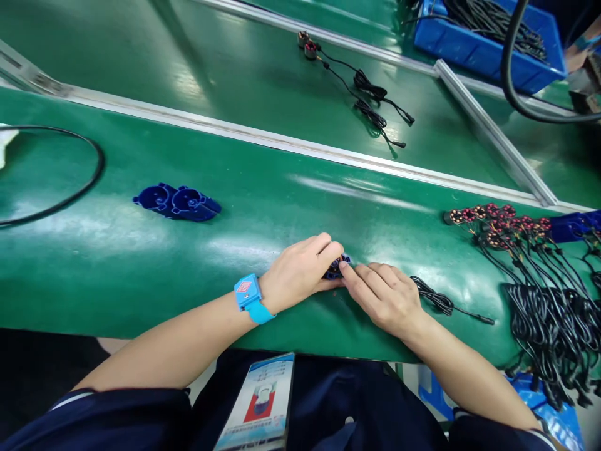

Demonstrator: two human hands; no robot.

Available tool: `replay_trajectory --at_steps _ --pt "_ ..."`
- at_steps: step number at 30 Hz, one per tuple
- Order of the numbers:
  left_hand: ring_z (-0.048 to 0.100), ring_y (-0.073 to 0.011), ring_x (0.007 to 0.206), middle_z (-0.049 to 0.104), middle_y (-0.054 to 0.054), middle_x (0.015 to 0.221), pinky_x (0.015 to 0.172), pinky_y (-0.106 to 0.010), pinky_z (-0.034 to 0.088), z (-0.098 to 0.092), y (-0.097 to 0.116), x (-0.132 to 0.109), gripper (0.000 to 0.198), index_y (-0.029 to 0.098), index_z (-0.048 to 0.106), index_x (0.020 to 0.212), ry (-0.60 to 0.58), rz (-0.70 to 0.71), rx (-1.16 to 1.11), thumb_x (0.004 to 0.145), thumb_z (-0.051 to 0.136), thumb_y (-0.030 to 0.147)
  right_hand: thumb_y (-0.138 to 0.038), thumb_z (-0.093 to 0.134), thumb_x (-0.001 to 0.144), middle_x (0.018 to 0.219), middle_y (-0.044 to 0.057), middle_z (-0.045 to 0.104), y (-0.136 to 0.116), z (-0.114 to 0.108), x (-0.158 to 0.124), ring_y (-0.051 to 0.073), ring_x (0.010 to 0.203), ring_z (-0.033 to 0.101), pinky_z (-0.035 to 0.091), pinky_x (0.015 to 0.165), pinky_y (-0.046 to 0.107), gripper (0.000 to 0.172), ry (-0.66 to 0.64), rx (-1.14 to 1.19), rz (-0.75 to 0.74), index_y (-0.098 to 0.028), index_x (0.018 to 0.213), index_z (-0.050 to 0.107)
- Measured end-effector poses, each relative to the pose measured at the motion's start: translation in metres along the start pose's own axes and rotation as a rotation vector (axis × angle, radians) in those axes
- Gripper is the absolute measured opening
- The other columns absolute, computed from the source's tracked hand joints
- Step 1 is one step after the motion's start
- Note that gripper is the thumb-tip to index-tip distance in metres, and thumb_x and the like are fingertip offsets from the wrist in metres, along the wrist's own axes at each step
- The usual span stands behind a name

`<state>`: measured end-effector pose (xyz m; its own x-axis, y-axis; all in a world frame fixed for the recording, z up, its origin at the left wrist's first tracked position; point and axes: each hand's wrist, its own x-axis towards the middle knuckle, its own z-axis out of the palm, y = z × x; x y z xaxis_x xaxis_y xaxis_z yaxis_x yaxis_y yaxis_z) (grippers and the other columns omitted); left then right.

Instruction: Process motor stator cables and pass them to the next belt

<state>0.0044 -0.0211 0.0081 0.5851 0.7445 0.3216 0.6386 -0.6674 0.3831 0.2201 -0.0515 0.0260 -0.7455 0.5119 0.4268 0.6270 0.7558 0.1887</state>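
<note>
My left hand [300,269] and my right hand [382,294] meet on the green belt [263,207] near its front edge. Both close their fingers on a small blue holder with a motor [336,268], mostly hidden between them. A thin black cable [441,302] trails from under my right hand to the right. A blue strap [248,295] is on my left wrist.
A blue two-cup plastic part [178,203] lies to the left. A bundle of small motors [498,220] with black cables lies at the right. Two more wired motors [307,45] rest on the far belt, beside a blue bin [488,37]. A black cord loop [89,169] is far left.
</note>
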Motion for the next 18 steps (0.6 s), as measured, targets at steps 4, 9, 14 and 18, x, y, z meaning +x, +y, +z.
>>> replay_trajectory --at_steps 4,9,14,18 --pt "0.059 -0.0174 0.079 0.054 0.0 0.094 0.066 -0.027 0.049 -0.001 -0.003 -0.003 0.052 0.02 0.042 0.103 -0.009 -0.025 -0.108 0.075 0.085 0.027 -0.012 0.054 0.096 0.103 0.008 0.072 -0.001 0.0 0.004 0.022 0.092 0.062 0.049 0.081 0.038 0.029 -0.016 0.005 -0.011 -0.013 0.123 0.067" --pt "0.061 -0.0198 0.084 0.06 -0.002 0.099 0.071 -0.03 0.049 -0.001 -0.004 -0.005 0.058 0.019 0.042 0.108 0.021 -0.039 -0.112 0.072 0.087 0.026 -0.019 0.059 0.098 0.12 0.011 0.068 -0.004 0.008 0.005 0.024 0.111 0.06 0.05 0.087 0.038 0.023 -0.077 0.13 0.114 -0.013 0.118 0.068" --pt "0.062 -0.0219 0.099 0.068 -0.006 0.108 0.079 -0.035 0.045 -0.007 -0.002 -0.006 0.03 0.018 0.048 0.11 0.125 0.158 0.016 0.093 0.069 0.029 -0.017 0.062 0.096 0.115 0.012 0.069 -0.004 0.013 0.004 0.022 0.107 0.063 0.052 0.088 0.035 0.025 -0.055 0.214 0.149 -0.01 0.12 0.066" --pt "0.062 -0.02 0.099 0.071 -0.003 0.1 0.08 -0.034 0.045 -0.012 0.004 -0.006 0.013 0.016 0.053 0.109 0.123 0.19 0.108 0.1 0.058 0.024 -0.014 0.062 0.095 0.113 0.013 0.069 -0.004 0.014 0.004 0.023 0.106 0.064 0.054 0.087 0.036 0.025 -0.037 0.217 0.145 -0.01 0.119 0.066"
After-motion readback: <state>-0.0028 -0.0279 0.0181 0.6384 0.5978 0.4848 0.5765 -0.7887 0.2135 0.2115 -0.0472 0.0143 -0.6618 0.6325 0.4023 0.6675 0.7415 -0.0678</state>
